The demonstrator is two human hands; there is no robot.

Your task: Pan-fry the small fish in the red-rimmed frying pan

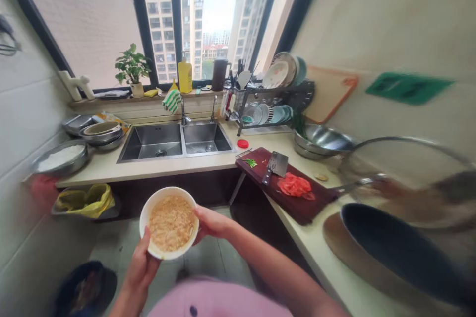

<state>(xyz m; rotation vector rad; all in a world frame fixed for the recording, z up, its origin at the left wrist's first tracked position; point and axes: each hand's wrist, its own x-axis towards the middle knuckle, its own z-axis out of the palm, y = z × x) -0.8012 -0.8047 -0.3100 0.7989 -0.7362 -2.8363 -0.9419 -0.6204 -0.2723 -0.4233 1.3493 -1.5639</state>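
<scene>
Both my hands hold a white bowl (144, 214) of light brown, mushy food (171, 223) in front of my body, over the floor. My left hand (141, 262) grips its lower left side, thumb on the rim. On the right side, my right hand (210, 223) has its thumb at the rim and its fingers partly hidden under the bowl. To the right, a dark red cutting board (305, 210) lies on the counter. It carries a cleaver (277, 164), a pile of sliced red food (295, 186) and some chopped greens (250, 162).
A double sink (156, 143) lies ahead under the window, with a dish rack (260, 109) to its right. Metal bowls (322, 141) and a dark pan (394, 252) stand on the right counter. Bins (87, 203) sit low left. A red lid (243, 143) lies near the sink.
</scene>
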